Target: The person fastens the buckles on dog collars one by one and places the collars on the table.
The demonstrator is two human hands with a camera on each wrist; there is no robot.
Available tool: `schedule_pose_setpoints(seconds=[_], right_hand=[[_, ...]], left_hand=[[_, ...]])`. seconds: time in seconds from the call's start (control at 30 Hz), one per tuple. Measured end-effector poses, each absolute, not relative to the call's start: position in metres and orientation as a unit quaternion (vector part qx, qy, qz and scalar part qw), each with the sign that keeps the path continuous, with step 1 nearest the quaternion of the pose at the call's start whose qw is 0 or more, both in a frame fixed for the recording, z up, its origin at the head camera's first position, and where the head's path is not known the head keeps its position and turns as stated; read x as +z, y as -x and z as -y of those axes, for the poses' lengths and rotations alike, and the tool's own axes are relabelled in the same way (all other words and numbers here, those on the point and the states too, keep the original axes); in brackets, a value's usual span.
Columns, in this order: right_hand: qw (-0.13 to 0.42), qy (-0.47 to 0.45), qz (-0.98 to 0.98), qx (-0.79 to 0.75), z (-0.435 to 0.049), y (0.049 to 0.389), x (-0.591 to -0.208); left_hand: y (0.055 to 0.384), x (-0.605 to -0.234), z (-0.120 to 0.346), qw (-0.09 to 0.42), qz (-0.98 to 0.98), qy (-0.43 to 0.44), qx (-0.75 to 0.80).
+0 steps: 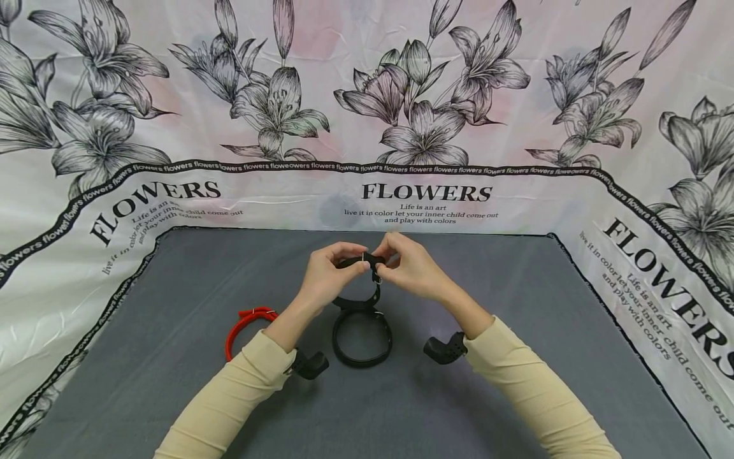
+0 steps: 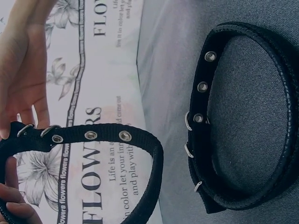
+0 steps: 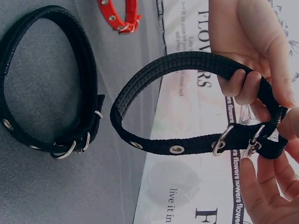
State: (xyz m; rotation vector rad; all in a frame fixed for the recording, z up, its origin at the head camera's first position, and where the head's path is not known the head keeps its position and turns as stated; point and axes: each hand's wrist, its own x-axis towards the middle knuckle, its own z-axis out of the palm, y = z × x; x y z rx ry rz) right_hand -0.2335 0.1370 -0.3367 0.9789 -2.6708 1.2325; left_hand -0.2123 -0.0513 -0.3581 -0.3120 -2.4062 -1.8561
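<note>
Both hands hold a black pet collar (image 1: 357, 305) up over the middle of the table, buckle end uppermost. My left hand (image 1: 327, 274) grips the band beside the buckle, its fingers (image 3: 240, 86) curled round the strap in the right wrist view. The right hand (image 1: 414, 266) pinches the collar at the buckle (image 3: 253, 142), where the strap end bends over. Metal eyelets (image 2: 91, 135) line the strap, which forms a closed loop. Below lies a second black collar (image 1: 362, 364), fastened in a ring on the table.
A red collar (image 1: 230, 336) lies at left, partly behind the left forearm. Dark wrist cameras (image 1: 311, 365) sit on both wrists. A grey cloth (image 1: 504, 408) covers the table. Behind it and along its sides hangs a white flower-printed sheet (image 1: 309, 197).
</note>
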Motion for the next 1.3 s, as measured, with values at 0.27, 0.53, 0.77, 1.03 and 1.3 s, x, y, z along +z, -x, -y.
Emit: schedule_pose_setpoints(seconds=[0.27,0.53,0.77,1.03,1.3], right_hand=[[0.006,-0.313,0.867,0.388,-0.14,0.232,-0.335],[0.01,-0.315,0.864,0.392,-0.143,0.232,-0.339],[0.011,-0.321,0.856,0.405,-0.144,0.232,-0.342],[0.028,-0.312,0.862,0.398,-0.145,0.23,-0.343],[0.017,-0.308,0.843,0.441,-0.151,0.229,-0.344]], left_hand=[[0.213,-0.359,0.049,0.041,0.784,0.113,-0.609],[0.215,-0.359,0.046,0.024,0.792,0.097,-0.602],[0.216,-0.36,0.047,0.014,0.788,0.105,-0.607],[0.215,-0.361,0.05,0.016,0.778,0.127,-0.615],[0.212,-0.353,0.052,0.002,0.765,0.122,-0.632]])
